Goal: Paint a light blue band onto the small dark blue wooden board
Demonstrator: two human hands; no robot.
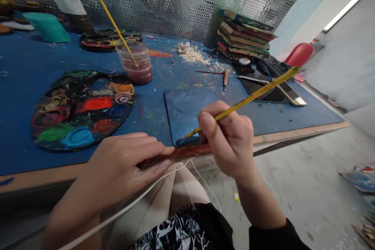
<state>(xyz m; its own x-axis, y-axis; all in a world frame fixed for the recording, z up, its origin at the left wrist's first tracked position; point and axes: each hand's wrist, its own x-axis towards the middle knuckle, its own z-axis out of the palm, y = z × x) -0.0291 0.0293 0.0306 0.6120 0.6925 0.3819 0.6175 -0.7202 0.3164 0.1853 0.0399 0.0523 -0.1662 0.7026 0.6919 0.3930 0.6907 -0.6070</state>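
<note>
My right hand [228, 140] is closed round a yellow paintbrush [249, 99], whose tip touches the near corner of a small square board painted blue [187, 109]. The board lies on the blue table top [29, 70] at its front edge. My left hand [123, 168] pinches the board's near edge between thumb and fingers, holding it down. A thin white cord [131, 203] runs under my left hand towards my lap.
A round palette [82, 109] with several paint wells lies left of the board. Behind it stand a plastic cup of murky water with a brush in it [136, 62] and a second palette [108, 40]. A stack of painted boards [244, 35], wood shavings [191, 52] and a phone [288, 93] lie at the back right.
</note>
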